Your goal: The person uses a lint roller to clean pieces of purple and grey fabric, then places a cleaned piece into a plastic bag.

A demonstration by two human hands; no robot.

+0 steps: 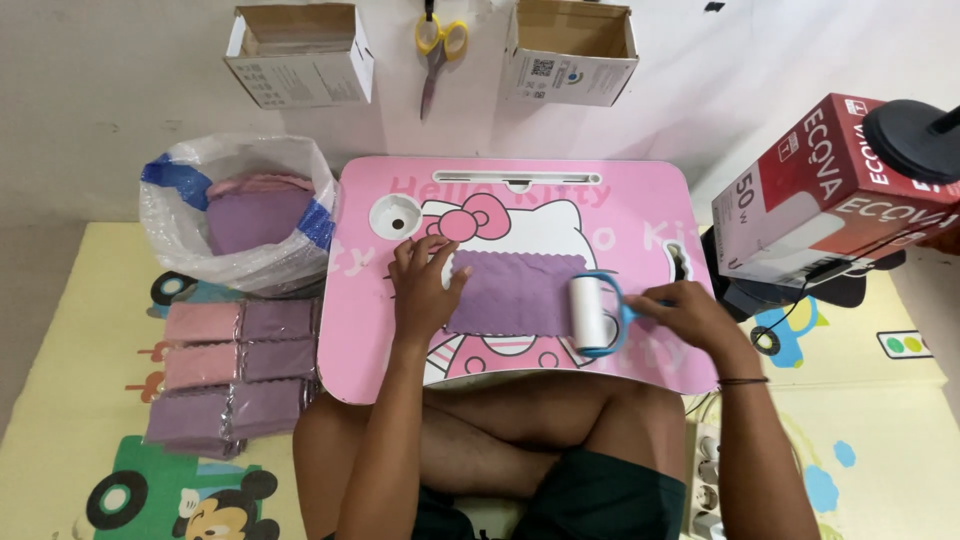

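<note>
The person's left hand [422, 285] is lying open and flat, fingers spread, pressing down the left edge of a purple cloth [515, 292] that is spread on a pink lap table [640, 215]. The right hand [688, 312] is closed around the blue handle of a lint roller [590, 312], whose white roll is standing on the cloth's right edge. So the cloth is sitting between the two hands, touched by both the palm and the roller.

To the left of the table, a clear plastic bag [240, 215] with blue patches is sitting open, holding more purple and pink cloths. In front of it, on the play mat [80, 330], pink and purple cloths in clear wrappers [235, 375] are lying in stacked rows.

On the wall above, two open cardboard boxes are hanging: the left box [300, 55] and the right box [570, 52], both white outside with small printed labels. Yellow-handled scissors [438, 50] are hanging between them. At the right, a red and white carton [815, 190] is lying tilted, just beside the table's corner, with a black round object [915, 140] over its upper end.
</note>
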